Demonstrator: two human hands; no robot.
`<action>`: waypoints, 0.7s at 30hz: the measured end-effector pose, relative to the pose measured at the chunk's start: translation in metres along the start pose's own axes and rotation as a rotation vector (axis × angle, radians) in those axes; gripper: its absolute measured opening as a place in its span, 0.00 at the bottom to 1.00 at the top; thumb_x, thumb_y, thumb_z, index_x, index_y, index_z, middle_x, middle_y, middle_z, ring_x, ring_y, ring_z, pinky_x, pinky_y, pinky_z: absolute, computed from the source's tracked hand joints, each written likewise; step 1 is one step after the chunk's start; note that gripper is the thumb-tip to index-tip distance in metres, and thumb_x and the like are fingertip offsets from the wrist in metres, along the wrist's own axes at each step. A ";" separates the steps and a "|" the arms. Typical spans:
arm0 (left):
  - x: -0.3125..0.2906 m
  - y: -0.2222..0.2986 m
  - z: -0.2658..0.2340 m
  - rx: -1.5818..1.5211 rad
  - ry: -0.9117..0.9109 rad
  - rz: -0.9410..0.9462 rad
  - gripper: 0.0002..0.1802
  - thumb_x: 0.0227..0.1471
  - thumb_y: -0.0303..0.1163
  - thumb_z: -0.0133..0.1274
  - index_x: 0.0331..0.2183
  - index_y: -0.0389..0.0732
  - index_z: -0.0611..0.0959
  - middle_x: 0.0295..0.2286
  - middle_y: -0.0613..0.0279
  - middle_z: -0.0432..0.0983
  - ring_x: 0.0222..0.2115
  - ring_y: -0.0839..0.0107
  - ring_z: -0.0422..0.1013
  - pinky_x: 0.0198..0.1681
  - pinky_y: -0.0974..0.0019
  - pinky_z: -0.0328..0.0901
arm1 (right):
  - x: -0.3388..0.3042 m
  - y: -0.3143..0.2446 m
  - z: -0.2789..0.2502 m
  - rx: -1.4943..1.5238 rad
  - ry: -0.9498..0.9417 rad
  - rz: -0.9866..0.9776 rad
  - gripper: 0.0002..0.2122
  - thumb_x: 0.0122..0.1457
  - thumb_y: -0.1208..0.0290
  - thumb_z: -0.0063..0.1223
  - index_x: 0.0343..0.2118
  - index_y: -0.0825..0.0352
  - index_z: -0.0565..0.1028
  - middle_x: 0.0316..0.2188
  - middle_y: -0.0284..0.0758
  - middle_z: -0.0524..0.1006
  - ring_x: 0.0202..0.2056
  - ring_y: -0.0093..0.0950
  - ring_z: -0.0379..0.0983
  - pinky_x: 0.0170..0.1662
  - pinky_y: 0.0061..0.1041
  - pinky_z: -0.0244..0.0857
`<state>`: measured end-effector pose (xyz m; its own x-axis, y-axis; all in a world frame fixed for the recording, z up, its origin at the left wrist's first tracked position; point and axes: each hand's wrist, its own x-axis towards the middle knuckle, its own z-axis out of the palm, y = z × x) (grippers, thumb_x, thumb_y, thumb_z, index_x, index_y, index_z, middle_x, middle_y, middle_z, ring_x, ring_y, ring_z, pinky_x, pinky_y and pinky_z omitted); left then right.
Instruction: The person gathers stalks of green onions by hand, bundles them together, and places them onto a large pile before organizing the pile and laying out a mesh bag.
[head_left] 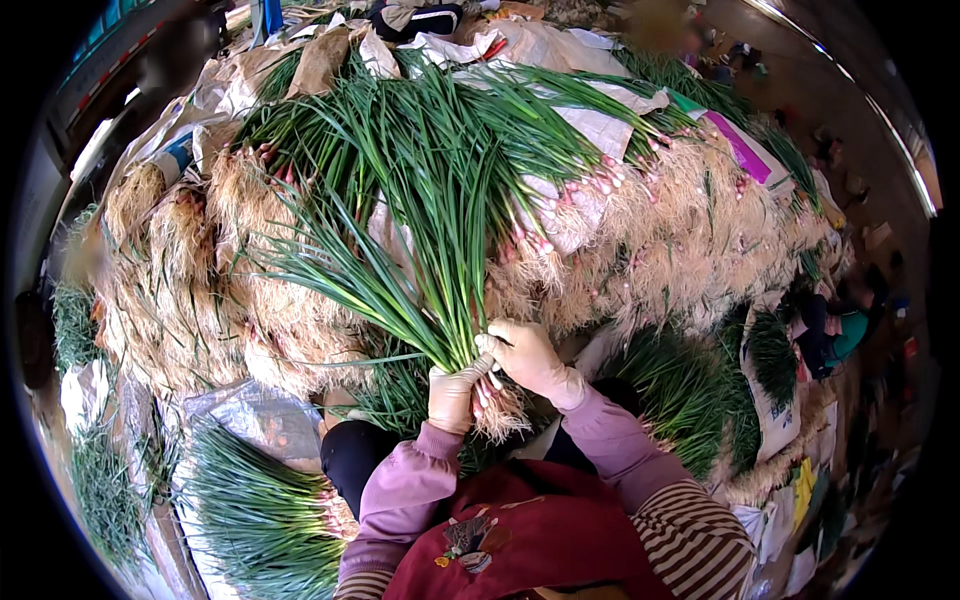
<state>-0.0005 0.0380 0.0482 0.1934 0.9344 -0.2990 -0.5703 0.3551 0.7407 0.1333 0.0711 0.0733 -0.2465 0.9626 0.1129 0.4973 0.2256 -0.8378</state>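
My left hand [455,394], in a pale glove, is wrapped round the lower stems of a bunch of spring onions [440,255]. The long green leaves fan out away from me, and the pinkish bulbs with pale stringy roots [500,412] stick out to the right below my grip. My right hand [528,356], gloved too, touches the bunch just above the left one. Its thumb and fingers are closed at the stems; exactly which stalks they pinch is hidden.
Beyond my hands rises a wide heap of spring onions [680,230], roots facing me. Another pile [265,505] lies at lower left, and more leaves [670,385] lie to the right. White and brown sacks [540,45] cover the far side. Another person [835,335] sits at far right.
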 end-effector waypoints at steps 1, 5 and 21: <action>-0.003 0.002 0.003 0.002 0.010 0.007 0.09 0.49 0.28 0.54 0.21 0.34 0.77 0.13 0.58 0.73 0.05 0.78 0.61 0.05 0.79 0.51 | -0.002 0.000 0.002 -0.085 0.056 -0.075 0.06 0.55 0.75 0.50 0.25 0.72 0.71 0.17 0.32 0.70 0.19 0.17 0.65 0.22 0.19 0.60; 0.002 -0.002 0.007 -0.039 -0.010 0.026 0.08 0.49 0.28 0.52 0.25 0.33 0.77 0.13 0.58 0.73 0.06 0.77 0.63 0.06 0.79 0.53 | -0.008 0.029 0.011 0.504 0.179 0.160 0.08 0.56 0.72 0.48 0.24 0.71 0.72 0.14 0.32 0.71 0.16 0.18 0.65 0.20 0.22 0.59; 0.004 0.000 -0.005 -0.130 0.023 0.024 0.07 0.49 0.27 0.53 0.31 0.33 0.76 0.17 0.63 0.70 0.13 0.73 0.68 0.16 0.74 0.65 | 0.173 0.031 -0.154 -1.449 0.501 -0.173 0.06 0.47 0.74 0.50 0.30 0.64 0.73 0.23 0.35 0.74 0.27 0.27 0.74 0.30 0.29 0.64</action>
<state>-0.0038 0.0420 0.0439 0.1609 0.9414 -0.2965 -0.6738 0.3243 0.6639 0.2339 0.2678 0.1491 -0.2366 0.7937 0.5605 0.9205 -0.0016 0.3908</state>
